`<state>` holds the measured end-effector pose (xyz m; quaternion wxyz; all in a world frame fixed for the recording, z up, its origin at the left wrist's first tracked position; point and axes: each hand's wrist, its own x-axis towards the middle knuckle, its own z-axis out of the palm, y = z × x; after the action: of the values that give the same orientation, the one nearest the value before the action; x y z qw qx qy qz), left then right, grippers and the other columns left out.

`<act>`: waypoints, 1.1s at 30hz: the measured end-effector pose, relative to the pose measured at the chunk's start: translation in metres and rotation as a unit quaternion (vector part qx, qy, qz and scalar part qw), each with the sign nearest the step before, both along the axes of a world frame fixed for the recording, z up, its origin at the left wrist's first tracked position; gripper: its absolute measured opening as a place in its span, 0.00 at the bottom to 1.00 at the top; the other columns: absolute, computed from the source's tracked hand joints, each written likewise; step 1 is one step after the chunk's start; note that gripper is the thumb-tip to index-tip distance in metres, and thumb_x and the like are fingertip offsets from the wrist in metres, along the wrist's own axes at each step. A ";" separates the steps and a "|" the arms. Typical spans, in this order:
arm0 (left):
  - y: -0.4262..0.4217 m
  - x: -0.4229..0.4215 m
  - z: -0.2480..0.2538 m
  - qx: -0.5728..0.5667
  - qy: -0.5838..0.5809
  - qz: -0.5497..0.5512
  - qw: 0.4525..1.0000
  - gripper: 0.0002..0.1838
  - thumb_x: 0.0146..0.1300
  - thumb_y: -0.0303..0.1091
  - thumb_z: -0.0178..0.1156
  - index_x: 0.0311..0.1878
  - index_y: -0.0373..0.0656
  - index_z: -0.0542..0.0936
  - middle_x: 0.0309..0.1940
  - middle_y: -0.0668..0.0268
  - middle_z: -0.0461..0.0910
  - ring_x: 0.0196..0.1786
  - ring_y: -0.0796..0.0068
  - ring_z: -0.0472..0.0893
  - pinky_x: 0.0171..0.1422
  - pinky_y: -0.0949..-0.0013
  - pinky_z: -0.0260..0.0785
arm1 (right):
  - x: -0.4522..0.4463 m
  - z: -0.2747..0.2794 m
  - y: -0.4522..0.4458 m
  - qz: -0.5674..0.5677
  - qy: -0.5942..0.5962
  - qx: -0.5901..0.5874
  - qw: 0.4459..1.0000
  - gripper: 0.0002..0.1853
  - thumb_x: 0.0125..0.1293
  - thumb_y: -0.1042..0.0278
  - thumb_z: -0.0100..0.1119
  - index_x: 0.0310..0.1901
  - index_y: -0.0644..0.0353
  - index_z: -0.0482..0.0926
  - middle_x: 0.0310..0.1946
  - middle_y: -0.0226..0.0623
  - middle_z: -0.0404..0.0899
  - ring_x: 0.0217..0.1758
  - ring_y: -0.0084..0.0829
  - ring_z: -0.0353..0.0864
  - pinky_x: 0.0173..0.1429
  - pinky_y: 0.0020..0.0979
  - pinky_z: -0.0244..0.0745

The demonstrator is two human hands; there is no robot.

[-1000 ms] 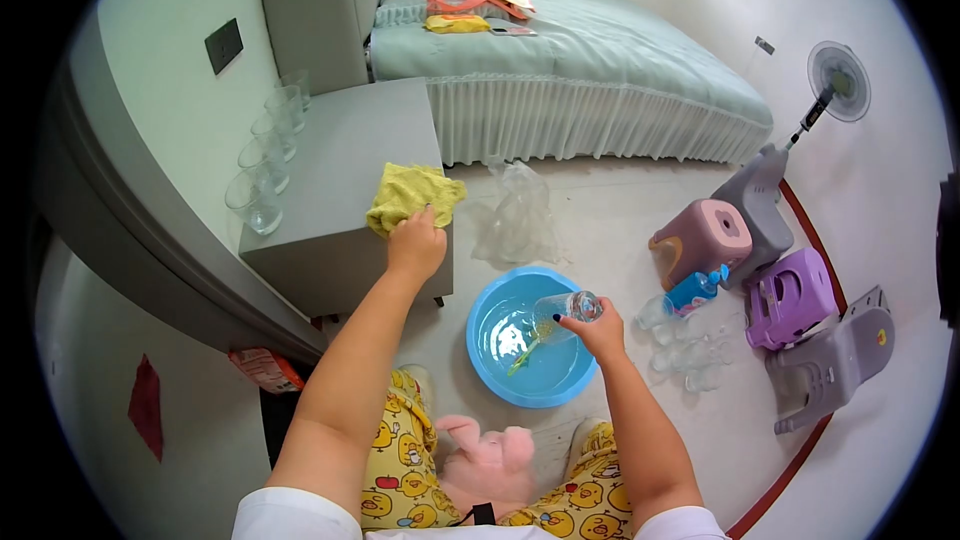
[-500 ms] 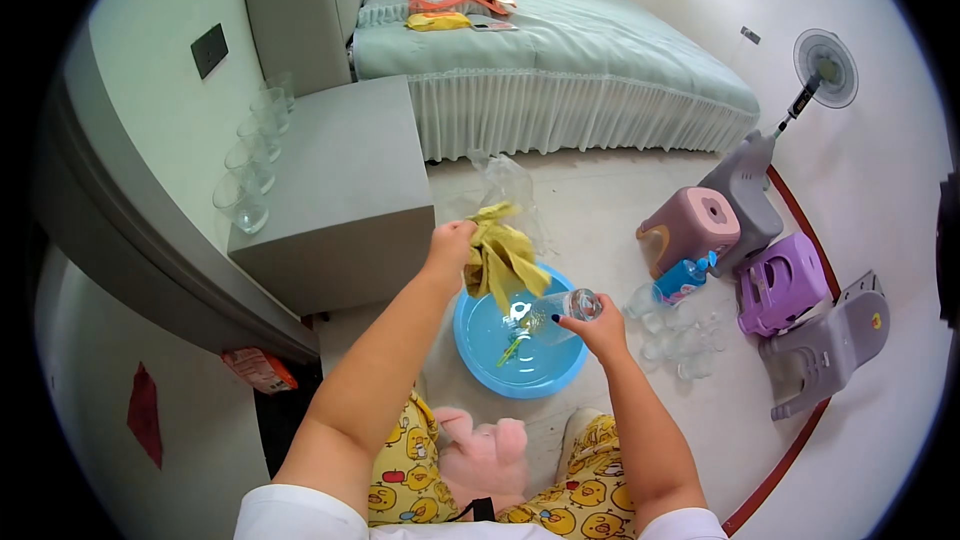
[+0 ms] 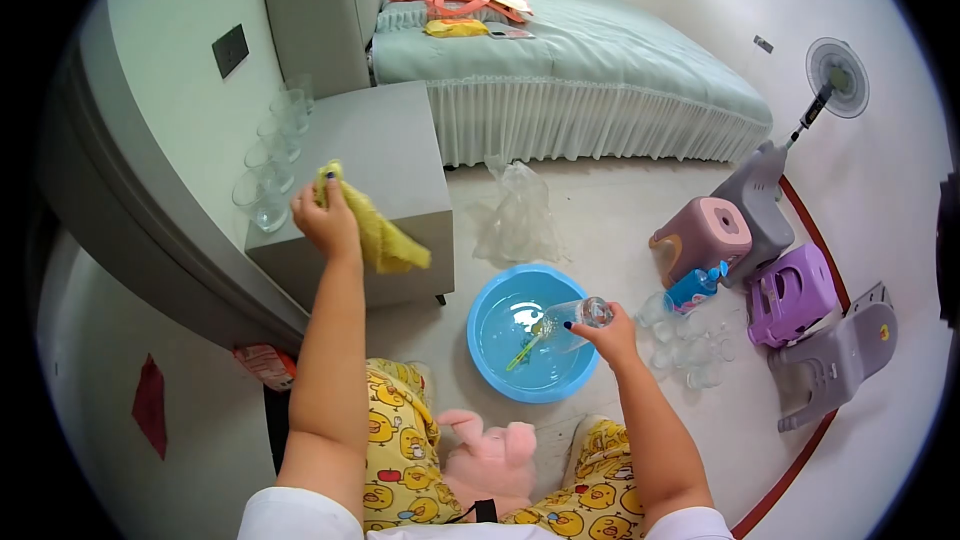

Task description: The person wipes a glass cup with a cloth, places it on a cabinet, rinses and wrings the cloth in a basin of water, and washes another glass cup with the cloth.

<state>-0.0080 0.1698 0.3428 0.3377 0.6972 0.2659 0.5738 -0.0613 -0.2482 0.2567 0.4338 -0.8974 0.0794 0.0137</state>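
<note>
My left hand (image 3: 325,218) grips a yellow cloth (image 3: 378,235) by its upper end, beside the front of the grey cabinet (image 3: 385,155). The cloth hangs down to the right. My right hand (image 3: 607,332) is closed round the base of a clear drinking glass (image 3: 575,325), tilted on its side with its mouth to the left. That glass is over the right part of a blue basin (image 3: 478,365) holding water. A thin green-yellow item (image 3: 521,353) is in the basin; I cannot make out its kind.
Several glasses (image 3: 262,202) line the cabinet top by the wall. More glasses (image 3: 690,350) stand on the floor right of the basin, near a blue pump bottle (image 3: 693,290), pink stool (image 3: 703,230) and purple stool (image 3: 797,295). A plastic bag (image 3: 517,215) lies behind the basin.
My left hand has carried the yellow cloth from above the basin leftward to the cabinet. My right hand keeps the glass tilted over the basin. The view has shifted slightly.
</note>
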 end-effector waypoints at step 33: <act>-0.204 -0.027 -0.004 -0.524 0.048 -0.589 0.614 0.11 0.66 0.33 0.48 0.46 0.38 0.75 0.38 0.65 0.79 0.39 0.76 0.79 0.44 0.73 0.72 | -0.028 0.057 -0.022 -0.116 0.055 0.401 0.907 0.32 0.47 0.65 0.69 0.53 0.57 0.64 0.43 0.34 0.76 0.50 0.28 0.73 0.55 0.34 0.64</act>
<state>-0.0351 -0.0345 0.3390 0.8976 0.4349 0.0695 -0.0193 -0.0895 -0.2698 0.3139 0.7502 -0.6303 0.1949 0.0432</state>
